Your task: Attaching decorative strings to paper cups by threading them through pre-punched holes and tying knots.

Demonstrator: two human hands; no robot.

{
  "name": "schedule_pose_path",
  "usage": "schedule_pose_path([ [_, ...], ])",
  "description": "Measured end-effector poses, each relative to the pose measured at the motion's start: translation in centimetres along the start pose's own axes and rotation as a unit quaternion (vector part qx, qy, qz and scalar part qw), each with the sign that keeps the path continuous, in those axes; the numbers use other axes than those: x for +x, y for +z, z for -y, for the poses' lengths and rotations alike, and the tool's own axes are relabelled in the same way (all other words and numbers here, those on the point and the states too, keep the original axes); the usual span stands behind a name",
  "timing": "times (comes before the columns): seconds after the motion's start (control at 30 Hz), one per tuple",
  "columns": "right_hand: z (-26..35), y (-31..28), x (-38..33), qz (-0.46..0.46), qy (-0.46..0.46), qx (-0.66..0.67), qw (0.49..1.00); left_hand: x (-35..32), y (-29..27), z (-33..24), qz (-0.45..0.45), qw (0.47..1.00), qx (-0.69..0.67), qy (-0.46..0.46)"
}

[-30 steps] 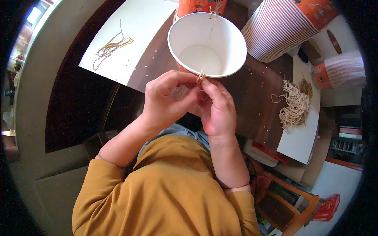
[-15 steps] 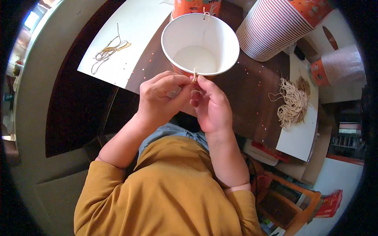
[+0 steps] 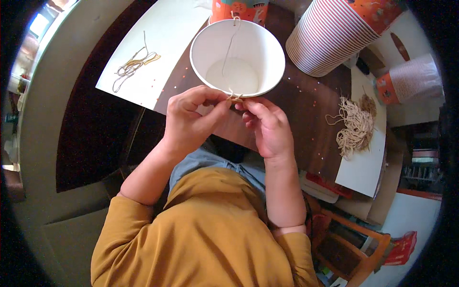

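A paper bucket (image 3: 270,57), white inside, stands on the table in front of me. At its near rim, a knotted piece of cream string (image 3: 235,98) runs between my fingertips. My left hand (image 3: 191,112) pinches it from the left, thumb against forefinger. From the other side my right hand (image 3: 271,122) pinches it too, its other fingers curled. A second string end (image 3: 231,43) is tied through the far rim and hangs down inside the bucket. My fingers partly hide the knot.
Tall nested bucket stacks stand at the right (image 3: 327,36) and far right (image 3: 413,81). A bundle of cream strings (image 3: 354,126) lies on a white board (image 3: 363,172). Several loose strings (image 3: 131,67) lie on the left white sheet (image 3: 158,43). Small paper dots dot the brown table (image 3: 306,129).
My right hand has moved right and slightly down, and the string knot is spread sideways between both hands. The bucket has shifted a little to the left.
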State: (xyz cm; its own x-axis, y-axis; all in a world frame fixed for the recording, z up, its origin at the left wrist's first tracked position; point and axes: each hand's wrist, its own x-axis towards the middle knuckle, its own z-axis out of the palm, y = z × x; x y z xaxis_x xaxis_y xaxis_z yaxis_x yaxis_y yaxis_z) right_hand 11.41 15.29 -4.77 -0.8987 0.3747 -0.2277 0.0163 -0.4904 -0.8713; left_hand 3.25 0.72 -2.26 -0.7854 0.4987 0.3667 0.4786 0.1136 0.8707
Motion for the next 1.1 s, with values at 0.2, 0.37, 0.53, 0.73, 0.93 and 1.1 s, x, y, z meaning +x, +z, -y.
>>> schedule_pose_path([
  [0.2,-0.2,-0.5,-0.4,-0.024,-0.038,-0.001,0.999,0.1,0.3,0.2,-0.002,1.0,-0.018,-0.003],
  [0.37,-0.5,0.7,0.1,0.008,0.007,0.084,0.996,0.1,0.7,0.4,-0.006,0.999,-0.032,-0.002],
  [0.53,-1.2,0.3,0.3,0.025,0.01,0.117,0.993,0.2,0.7,0.7,-0.013,1.0,-0.008,0.001],
  [0.73,-0.7,1.0,0.3,0.031,0.104,0.19,0.976,0.3,-0.1,0.9,0.005,0.999,-0.025,0.021],
  [0.93,-1.4,2.5,0.6,0.042,0.107,0.287,0.951,0.9,-0.5,0.3,0.022,0.999,-0.007,0.026],
  [1.1,-2.2,1.7,0.8,0.044,0.114,0.281,0.952,0.8,-0.7,0.7,0.038,0.999,0.001,0.012],
])
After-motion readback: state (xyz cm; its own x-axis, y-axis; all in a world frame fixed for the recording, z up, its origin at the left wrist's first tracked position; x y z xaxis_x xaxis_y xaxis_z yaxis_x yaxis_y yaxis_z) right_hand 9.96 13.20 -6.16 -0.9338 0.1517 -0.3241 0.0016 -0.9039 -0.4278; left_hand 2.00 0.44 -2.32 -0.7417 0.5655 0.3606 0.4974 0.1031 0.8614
